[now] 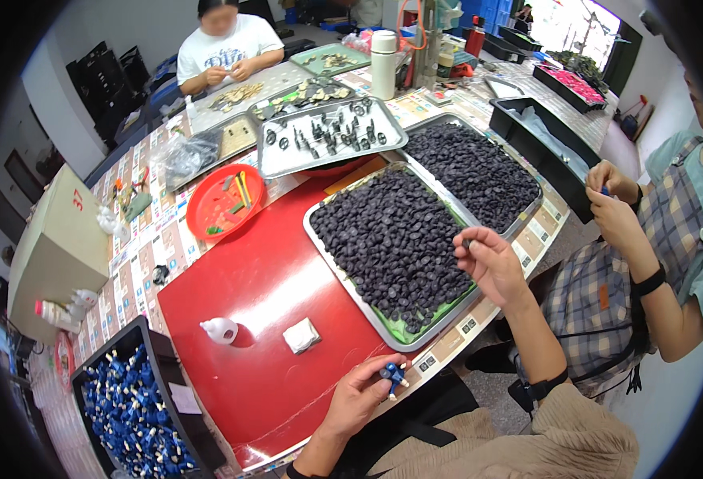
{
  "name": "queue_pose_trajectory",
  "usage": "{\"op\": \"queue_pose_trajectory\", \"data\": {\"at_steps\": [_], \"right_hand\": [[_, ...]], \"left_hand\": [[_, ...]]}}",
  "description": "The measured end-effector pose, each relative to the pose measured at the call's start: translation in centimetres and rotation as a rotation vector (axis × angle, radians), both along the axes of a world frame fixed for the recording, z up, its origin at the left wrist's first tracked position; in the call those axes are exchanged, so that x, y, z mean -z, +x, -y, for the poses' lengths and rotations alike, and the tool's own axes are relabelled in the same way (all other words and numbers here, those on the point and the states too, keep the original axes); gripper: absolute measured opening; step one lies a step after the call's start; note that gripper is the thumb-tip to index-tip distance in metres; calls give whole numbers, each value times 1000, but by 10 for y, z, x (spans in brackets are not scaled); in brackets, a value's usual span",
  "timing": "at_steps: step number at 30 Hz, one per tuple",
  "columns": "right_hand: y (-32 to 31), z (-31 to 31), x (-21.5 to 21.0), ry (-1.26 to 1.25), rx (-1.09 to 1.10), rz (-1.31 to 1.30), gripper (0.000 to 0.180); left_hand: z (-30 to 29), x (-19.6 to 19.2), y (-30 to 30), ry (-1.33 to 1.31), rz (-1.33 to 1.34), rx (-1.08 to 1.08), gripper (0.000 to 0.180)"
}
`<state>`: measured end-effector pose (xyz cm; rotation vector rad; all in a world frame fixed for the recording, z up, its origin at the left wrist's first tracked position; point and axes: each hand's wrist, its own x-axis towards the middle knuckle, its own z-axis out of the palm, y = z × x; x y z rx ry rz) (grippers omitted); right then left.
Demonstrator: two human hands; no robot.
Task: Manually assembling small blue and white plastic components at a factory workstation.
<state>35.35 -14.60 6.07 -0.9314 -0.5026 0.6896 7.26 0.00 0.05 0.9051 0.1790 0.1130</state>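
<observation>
My left hand (357, 397) is closed around a small blue figure (394, 376) with pale limb ends, at the near edge of the red board (288, 263). Raised over the right rim of the near metal tray (403, 345), my right hand (495, 267) pinches a small dark oval piece (466, 243). That tray holds a heap of similar black pieces (391, 239) on a green liner. On the board, a small white squeeze bottle (219, 330) lies to the left of a folded white cloth (301, 335).
A black bin (177, 395) of blue figures stands at left. Beyond the board are a red round dish (225, 203), a tray of upright black parts (327, 136) and a white flask (383, 65). Co-workers sit opposite and at right, near a black crate (543, 144).
</observation>
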Motion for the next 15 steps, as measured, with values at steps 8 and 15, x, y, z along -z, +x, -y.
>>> {"op": "queue_pose_trajectory", "data": {"at_steps": [8,15], "right_hand": [[-75,-23,1,-1,-281,-292,23],[-101,-38,5,-187,-409,-102,24]], "left_hand": [[1,-15,0,69,37,-47,44],[-10,-43,-25,107,55,-198,38]]}}
